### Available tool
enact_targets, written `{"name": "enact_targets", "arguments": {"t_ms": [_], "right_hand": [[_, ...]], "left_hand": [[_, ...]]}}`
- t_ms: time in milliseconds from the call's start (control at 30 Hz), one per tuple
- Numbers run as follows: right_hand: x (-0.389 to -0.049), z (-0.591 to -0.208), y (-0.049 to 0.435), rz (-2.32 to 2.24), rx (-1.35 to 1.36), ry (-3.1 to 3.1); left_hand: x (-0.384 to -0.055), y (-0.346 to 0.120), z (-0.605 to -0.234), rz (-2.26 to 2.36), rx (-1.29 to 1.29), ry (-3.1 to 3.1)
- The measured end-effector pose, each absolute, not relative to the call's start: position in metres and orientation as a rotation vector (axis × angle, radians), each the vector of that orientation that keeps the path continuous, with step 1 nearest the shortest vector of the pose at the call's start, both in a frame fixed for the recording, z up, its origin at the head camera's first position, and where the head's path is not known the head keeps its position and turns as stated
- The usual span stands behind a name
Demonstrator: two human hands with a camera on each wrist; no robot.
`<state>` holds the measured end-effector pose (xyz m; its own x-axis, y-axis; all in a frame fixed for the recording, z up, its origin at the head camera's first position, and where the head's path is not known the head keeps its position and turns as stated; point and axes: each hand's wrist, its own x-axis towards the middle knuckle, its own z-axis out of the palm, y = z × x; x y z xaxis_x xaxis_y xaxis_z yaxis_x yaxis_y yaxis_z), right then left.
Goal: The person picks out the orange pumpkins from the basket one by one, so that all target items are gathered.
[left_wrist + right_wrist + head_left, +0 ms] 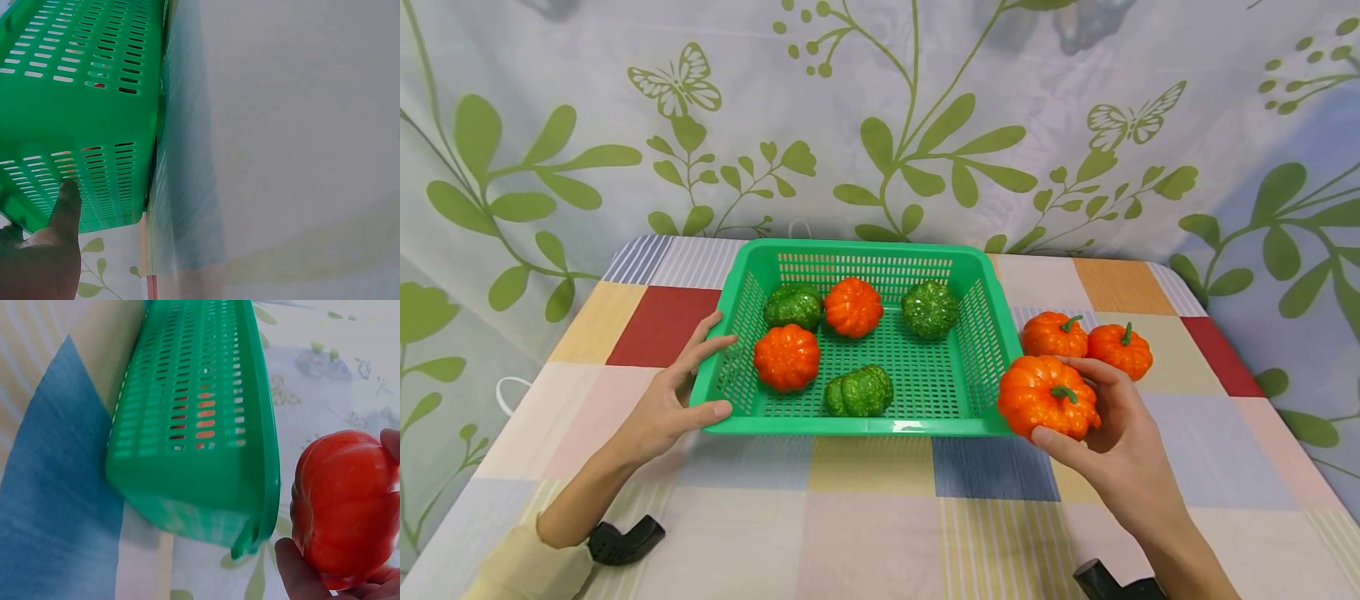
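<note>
A green plastic basket stands on the table with its slotted walls facing up and out. My left hand is at its left end, thumb and fingers spread over the rim; one straight finger touches the outer wall in the left wrist view. My right hand holds an orange pumpkin with a green stem between thumb and fingers, beside the basket's front right corner. Inside the basket lie two orange pumpkins and three green, ribbed pumpkins. The right wrist view shows the held pumpkin outside the basket wall.
Two more orange pumpkins sit right of the basket, just beyond my right hand. A patchwork cloth covers the table. Behind it hangs a curtain with leaves and butterflies. Black devices are worn at both wrists.
</note>
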<state>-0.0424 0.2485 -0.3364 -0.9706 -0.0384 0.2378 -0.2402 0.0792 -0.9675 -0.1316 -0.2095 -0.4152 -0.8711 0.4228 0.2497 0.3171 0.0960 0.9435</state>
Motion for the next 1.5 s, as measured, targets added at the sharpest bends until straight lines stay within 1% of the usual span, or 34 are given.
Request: {"name": "enact_targets", "arguments": {"t_ms": [167,567,800,1133,1267,1500], "right_hand": [[-0.036,-0.342,0.262,2.023,0.227,-2.156],[-0.028,-0.358,0.297,1.939,-0.056,-2.148],[-0.023,-0.367,0.321,1.875,-0.312,-2.124],[-0.034,-0.373,0.349,1.906,-0.644,-1.903],[-0.038,-0.376,0.356,1.829,-0.769,-1.947],[-0.047,-0.386,0.366,1.796,-0.828,-1.954]], "left_hand": [[-0.132,-0.21,-0.416,1.907,0.761,2.262],[-0.132,-0.207,-0.415,1.959,0.79,2.232],[-0.132,-0.207,-0.415,1.946,0.785,2.258],[-0.132,-0.207,-0.414,1.933,0.775,2.271],[-0.132,-0.207,-0.413,1.939,0.777,2.264],[-0.132,-0.207,-0.414,1.979,0.787,2.201]]}}
